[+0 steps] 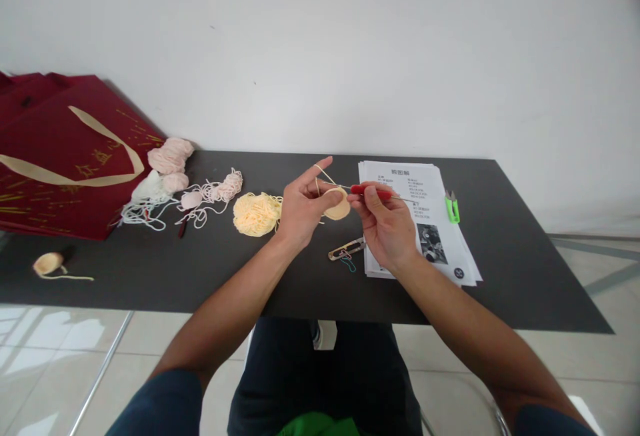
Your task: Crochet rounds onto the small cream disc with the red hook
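My left hand [304, 204] pinches a small round piece of pale yellow crochet [339, 207] between thumb and fingers. Its index finger points up, with a strand of yellow yarn [326, 175] looped over it and running to the work. In my right hand [389, 226] is a crochet hook [367, 191] with a red handle, held like a pen. The hook's thin metal shaft points left and reaches the top edge of the crochet piece; whether its tip is inside a stitch is too small to tell. A ball of yellow yarn [256, 214] lies just left of my left hand.
Printed sheets [400, 173] lie under my right hand, with green thread snips [452, 209] on their right edge. Metal snips [345, 250] and a teal stitch marker [349, 264] lie nearer me. Leftward are pink yarn [227, 187], white yarn [146, 199], a dark red bag [45, 129] and a small cream crochet piece [48, 263].
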Demonstrator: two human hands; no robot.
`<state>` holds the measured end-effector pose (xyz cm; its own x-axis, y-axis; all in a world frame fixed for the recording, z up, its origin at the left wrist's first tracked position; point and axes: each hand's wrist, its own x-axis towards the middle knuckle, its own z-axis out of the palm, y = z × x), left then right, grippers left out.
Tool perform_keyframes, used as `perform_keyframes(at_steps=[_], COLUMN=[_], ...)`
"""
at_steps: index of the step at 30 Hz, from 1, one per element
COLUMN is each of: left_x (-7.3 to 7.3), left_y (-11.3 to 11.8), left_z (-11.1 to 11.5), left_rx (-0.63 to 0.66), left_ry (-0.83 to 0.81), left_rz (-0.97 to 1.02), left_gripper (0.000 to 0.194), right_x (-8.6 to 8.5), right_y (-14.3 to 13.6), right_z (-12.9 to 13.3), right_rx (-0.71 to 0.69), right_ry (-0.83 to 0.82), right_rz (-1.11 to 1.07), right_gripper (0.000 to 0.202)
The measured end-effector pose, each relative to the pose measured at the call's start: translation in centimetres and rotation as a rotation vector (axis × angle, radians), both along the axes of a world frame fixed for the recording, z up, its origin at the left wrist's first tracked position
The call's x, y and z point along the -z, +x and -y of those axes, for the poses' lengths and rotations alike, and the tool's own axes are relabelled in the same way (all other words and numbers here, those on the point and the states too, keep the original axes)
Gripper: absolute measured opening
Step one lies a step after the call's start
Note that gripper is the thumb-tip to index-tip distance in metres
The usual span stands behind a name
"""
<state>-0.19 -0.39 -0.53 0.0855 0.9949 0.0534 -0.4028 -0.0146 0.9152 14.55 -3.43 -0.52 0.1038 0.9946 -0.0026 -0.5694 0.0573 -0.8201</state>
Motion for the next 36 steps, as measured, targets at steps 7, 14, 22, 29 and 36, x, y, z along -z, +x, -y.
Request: perform_keyframes(at_steps=[7,14,22,29,36], left_x=[-0.4,-0.4,-0.1,-0.1,0.1], left_y=[0.4,0.4,0.4,0.5,0.6], left_z=[0.4,0.5,0.5,0.6,0.7], left_rx=[-0.044,-0.095,-0.159,-0.207,-0.264], left_ry=[-0.008,0.033,0.069,0.087,0.124], left_rz=[-0.022,-0.109,-0.144,-0.166,-0.178], left_gripper=[0.043,0.051,0.050,0.044,0.041], right_x=[0.2,0.3,0.8,1.4,1.3], right_y=[0.1,0.2,1.1,1.3,1.1], right_z=[-0.2,-0.3,-0.6,-0.7,-0.5], right_rx=[0.009,0.078,0.161,0.206,0.250], right_ry=[0.037,0.129,0.341,0.382,0.404], right_rz=[0.038,0.122,0.263,0.295,0.340], right_gripper=[0.015,0.019,0.010,0.011,0.008])
